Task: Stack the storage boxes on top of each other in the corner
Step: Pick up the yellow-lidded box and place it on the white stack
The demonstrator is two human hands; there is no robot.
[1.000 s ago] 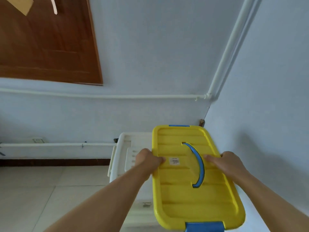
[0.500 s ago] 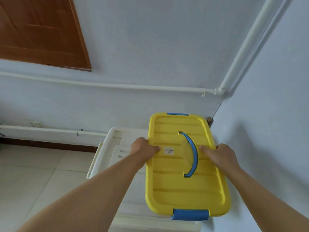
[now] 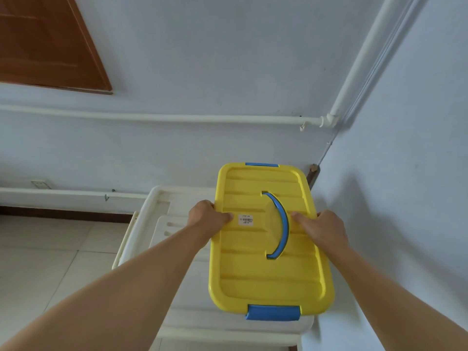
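A yellow storage box (image 3: pixel 268 269) with a blue carry handle and blue end clips is over the right part of a larger white storage box (image 3: pixel 149 211) that stands in the room's corner. My left hand (image 3: pixel 206 219) grips the yellow box's left rim, thumb on the lid. My right hand (image 3: pixel 320 228) grips its right rim the same way. Whether the yellow box rests on the white lid or hangs just above it is hidden by the box itself.
The right wall (image 3: pixel 405 198) runs close along the yellow box's right side. The back wall carries white pipes (image 3: pixel 177 119) and a wooden panel (image 3: pixel 48 41) at upper left. Pale floor tiles (image 3: pixel 45 264) lie to the left of the white box.
The yellow box has moved away from me toward the corner, over the white box, with both hands still on its rims. More of the white box's front edge shows.
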